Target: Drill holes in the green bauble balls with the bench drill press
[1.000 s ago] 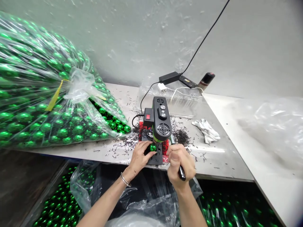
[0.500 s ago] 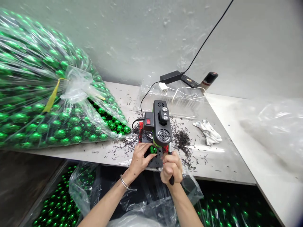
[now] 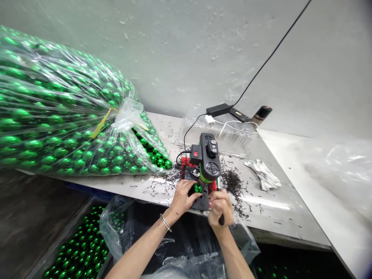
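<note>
My left hand (image 3: 183, 197) pinches a shiny green ball (image 3: 198, 188) between thumb and fingers, on the black base plate of a small bench drill (image 3: 209, 159). The drill's black head, with round vents and silver buttons, stands directly over the ball. A red switch (image 3: 195, 154) sits on a box at its left side. My right hand (image 3: 221, 209) is closed around the drill's black lever handle (image 3: 221, 220), to the right of the base. Where the drill tip meets the ball is too small to make out.
A large clear bag (image 3: 72, 128) of green balls lies at the left. Black shavings (image 3: 231, 181) litter the tabletop. White gloves (image 3: 264, 174), a clear plastic tray (image 3: 236, 141) and a power adapter (image 3: 218, 109) lie behind and right. More green balls (image 3: 80, 244) fill a lined container below.
The whole view has shifted, so everything on the table appears farther right and slightly lower. Both hands keep their grips on the ball and the lever handle.
</note>
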The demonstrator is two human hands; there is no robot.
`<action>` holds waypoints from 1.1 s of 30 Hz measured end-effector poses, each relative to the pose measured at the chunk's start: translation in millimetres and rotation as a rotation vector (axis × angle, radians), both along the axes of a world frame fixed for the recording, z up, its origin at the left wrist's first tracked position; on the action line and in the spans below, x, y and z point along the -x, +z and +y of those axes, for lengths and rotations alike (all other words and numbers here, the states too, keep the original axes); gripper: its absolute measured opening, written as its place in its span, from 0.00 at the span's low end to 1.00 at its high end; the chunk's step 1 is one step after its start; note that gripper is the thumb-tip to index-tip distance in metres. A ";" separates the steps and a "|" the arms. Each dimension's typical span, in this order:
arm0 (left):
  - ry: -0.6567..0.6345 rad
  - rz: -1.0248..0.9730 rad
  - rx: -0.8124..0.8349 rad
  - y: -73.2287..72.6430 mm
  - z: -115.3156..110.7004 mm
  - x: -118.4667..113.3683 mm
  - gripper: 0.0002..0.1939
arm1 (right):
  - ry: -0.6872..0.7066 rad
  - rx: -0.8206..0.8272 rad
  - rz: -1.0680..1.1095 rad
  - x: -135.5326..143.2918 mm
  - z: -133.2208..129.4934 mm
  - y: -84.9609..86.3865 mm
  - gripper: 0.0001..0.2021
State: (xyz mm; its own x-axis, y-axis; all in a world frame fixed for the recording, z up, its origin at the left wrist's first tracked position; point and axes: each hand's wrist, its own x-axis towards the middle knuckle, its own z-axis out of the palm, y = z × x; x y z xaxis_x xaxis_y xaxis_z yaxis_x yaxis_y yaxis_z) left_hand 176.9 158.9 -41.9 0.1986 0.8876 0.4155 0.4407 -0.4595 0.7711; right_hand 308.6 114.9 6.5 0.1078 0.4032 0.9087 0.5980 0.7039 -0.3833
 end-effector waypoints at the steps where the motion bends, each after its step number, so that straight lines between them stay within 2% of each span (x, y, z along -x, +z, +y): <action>1: 0.002 -0.009 -0.005 -0.3 0.0 0.0 0.17 | 0.008 0.023 0.038 0.6 -0.9 13.2 0.14; 5: 0.058 -0.024 -0.039 -2.1 -13.8 6.3 0.18 | 0.017 0.218 0.132 4.0 -4.7 67.7 0.14; 8: 0.062 0.070 -0.130 -1.8 -31.2 19.7 0.29 | 0.025 0.258 0.128 6.4 -5.5 86.1 0.15; 10: 0.073 0.159 -0.203 2.2 -32.6 32.0 0.38 | 0.023 0.220 0.128 8.0 -4.8 84.5 0.15; 11: 0.107 0.206 -0.229 5.8 -27.8 38.7 0.39 | 0.019 0.200 0.131 8.7 -4.3 81.3 0.15; 13: 0.229 0.312 -0.240 16.3 -6.9 51.9 0.29 | 0.007 0.168 0.136 9.8 -3.6 73.7 0.15; 14: 0.301 0.382 -0.218 22.4 7.6 57.9 0.22 | 0.002 0.158 0.137 10.1 -3.3 70.6 0.14; 16: 0.391 0.549 -0.135 34.4 38.6 67.7 0.15 | -0.003 0.149 0.132 10.4 -3.3 66.9 0.14; 18: 0.336 0.725 -0.058 43.4 64.4 73.4 0.13 | -0.004 0.148 0.121 10.4 -3.5 66.1 0.14; 20: 0.255 0.842 -0.024 47.6 79.3 75.2 0.14 | -0.003 0.142 0.111 10.2 -3.7 66.3 0.14; 25: 0.174 0.895 -0.044 43.4 80.2 76.4 0.18 | -0.005 0.125 0.094 9.3 -3.4 63.5 0.14; 27: 0.141 0.790 -0.033 42.0 76.4 80.2 0.20 | -0.001 0.123 0.087 9.0 -3.3 62.1 0.14; 28: 0.131 0.676 -0.010 42.2 74.5 82.6 0.20 | 0.002 0.122 0.084 9.0 -3.3 61.8 0.14; 30: 0.118 0.311 0.101 44.7 70.0 87.1 0.21 | 0.005 0.121 0.076 9.1 -3.5 61.9 0.14; 33: 0.074 -0.370 0.400 50.8 57.9 87.2 0.21 | -0.004 0.113 0.075 9.4 -3.6 62.3 0.14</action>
